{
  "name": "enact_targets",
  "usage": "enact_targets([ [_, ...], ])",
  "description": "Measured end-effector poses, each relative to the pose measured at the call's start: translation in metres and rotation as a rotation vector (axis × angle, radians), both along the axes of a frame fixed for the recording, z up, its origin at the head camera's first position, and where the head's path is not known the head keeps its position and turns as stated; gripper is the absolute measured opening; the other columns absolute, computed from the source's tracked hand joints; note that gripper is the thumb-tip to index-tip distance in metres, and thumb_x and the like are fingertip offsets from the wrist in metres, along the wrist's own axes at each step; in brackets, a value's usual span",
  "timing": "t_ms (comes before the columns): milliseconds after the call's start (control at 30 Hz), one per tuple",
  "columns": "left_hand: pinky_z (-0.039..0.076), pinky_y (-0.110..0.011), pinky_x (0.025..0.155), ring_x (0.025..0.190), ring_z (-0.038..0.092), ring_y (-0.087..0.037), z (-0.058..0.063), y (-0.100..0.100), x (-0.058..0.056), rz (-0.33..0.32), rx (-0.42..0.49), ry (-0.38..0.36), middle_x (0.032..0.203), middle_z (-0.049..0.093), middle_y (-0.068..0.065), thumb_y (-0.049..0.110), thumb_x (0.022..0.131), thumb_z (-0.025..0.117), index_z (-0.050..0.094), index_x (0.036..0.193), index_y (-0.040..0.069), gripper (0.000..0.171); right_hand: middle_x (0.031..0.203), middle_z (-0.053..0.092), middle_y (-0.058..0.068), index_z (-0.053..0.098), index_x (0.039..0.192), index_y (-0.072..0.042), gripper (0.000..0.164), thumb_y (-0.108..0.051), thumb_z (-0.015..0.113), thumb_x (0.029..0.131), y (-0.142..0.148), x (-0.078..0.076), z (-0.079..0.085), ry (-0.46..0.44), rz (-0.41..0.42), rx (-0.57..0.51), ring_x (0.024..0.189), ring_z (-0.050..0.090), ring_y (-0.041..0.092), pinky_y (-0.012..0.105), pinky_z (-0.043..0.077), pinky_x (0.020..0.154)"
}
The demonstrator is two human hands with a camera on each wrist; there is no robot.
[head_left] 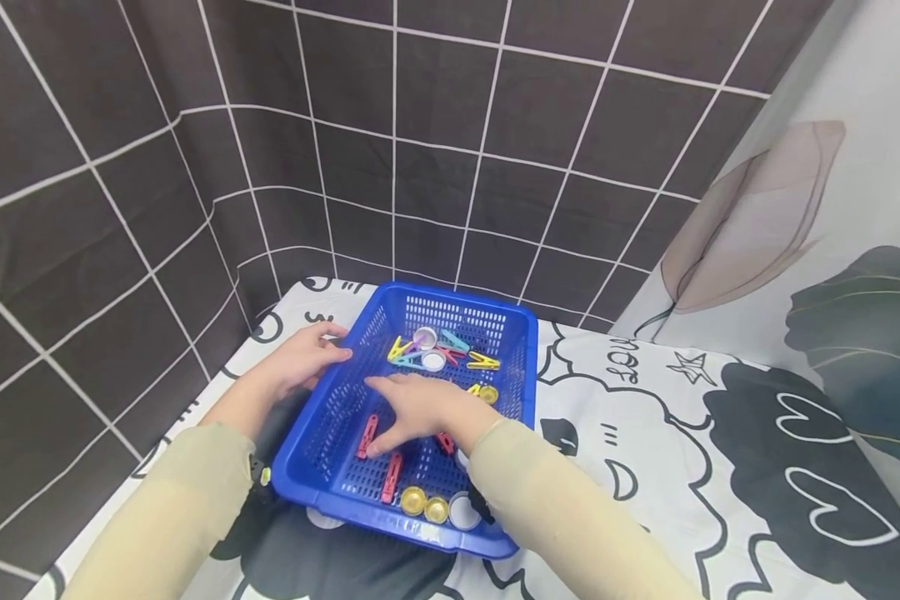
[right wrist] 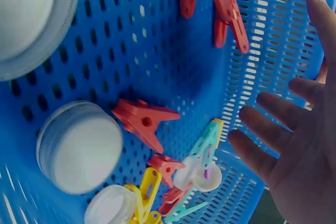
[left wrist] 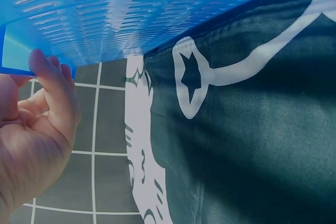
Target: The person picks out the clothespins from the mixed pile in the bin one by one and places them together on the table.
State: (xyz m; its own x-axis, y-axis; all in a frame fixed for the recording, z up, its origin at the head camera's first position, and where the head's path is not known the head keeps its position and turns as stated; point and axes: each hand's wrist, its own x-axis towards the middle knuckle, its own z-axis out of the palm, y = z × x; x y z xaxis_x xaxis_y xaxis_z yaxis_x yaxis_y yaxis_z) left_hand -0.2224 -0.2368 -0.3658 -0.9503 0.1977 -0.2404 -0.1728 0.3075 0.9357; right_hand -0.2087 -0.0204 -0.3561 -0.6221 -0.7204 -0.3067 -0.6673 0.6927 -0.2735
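A blue plastic basket (head_left: 531,358) with slotted walls holds clothespins and round caps. My left hand (head_left: 303,360) grips its left rim, and the left wrist view shows the curled fingers (left wrist: 52,85) at the rim from outside. Over the basket's middle hovers my right hand (head_left: 423,406), its fingers spread and holding nothing. Below that hand lie two red clothespins (head_left: 392,477), with another red clothespin (right wrist: 144,121) near a white cap (right wrist: 81,148). Gold caps (head_left: 413,501) and a larger white cap (head_left: 464,510) sit along the near side. Part of the basket floor is hidden by the right hand.
At the basket's far end lie yellow clothespins (head_left: 483,361), teal clothespins (head_left: 455,341) and small white caps (head_left: 433,361). The basket rests on a black-and-white patterned cloth (head_left: 607,433). A dark cloth with a white grid (head_left: 435,183) hangs behind it and to the left.
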Motion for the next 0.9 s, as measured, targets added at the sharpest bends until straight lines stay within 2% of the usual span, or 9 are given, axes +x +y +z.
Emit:
enact_targets([
  [167, 0.057, -0.044, 0.070, 0.083, 0.066, -0.025, 0.000, 0.000, -0.001, -0.004, -0.004, 0.016, 0.108, 0.058, -0.024, 0.014, 0.092, 0.056, 0.030, 0.136, -0.002, 0.054, 0.147, 0.036, 0.007, 0.029, 0.148, -0.021, 0.095, -0.063, 0.068, 0.073, -0.003, -0.001, -0.008, -0.013, -0.020, -0.018, 0.133, 0.035, 0.024, 0.043, 0.034, 0.106],
  [367, 0.057, -0.044, 0.070, 0.083, 0.066, -0.025, -0.001, -0.001, 0.000, 0.008, 0.001, 0.001, 0.108, 0.058, -0.024, 0.012, 0.092, 0.055, 0.031, 0.136, -0.002, 0.052, 0.146, 0.039, 0.004, 0.033, 0.146, -0.021, 0.092, -0.063, 0.068, 0.072, -0.007, -0.001, -0.020, -0.002, 0.019, 0.017, 0.132, 0.037, 0.022, 0.043, 0.035, 0.105],
  [567, 0.057, -0.044, 0.070, 0.083, 0.066, -0.026, 0.002, 0.002, -0.002, 0.006, 0.009, 0.011, 0.109, 0.057, -0.024, 0.013, 0.092, 0.056, 0.032, 0.135, -0.001, 0.051, 0.143, 0.042, 0.003, 0.036, 0.144, -0.020, 0.090, -0.055, 0.074, 0.071, -0.004, -0.003, -0.017, -0.035, -0.002, 0.027, 0.131, 0.038, 0.019, 0.038, 0.033, 0.107],
  [900, 0.057, -0.044, 0.069, 0.085, 0.066, -0.027, 0.003, 0.002, 0.003, 0.003, -0.003, 0.002, 0.111, 0.056, -0.026, 0.013, 0.093, 0.054, 0.030, 0.137, -0.002, 0.052, 0.140, 0.045, 0.002, 0.040, 0.142, -0.024, 0.081, -0.053, 0.073, 0.074, -0.005, -0.002, -0.020, -0.087, -0.006, 0.045, 0.129, 0.040, 0.019, 0.040, 0.035, 0.106],
])
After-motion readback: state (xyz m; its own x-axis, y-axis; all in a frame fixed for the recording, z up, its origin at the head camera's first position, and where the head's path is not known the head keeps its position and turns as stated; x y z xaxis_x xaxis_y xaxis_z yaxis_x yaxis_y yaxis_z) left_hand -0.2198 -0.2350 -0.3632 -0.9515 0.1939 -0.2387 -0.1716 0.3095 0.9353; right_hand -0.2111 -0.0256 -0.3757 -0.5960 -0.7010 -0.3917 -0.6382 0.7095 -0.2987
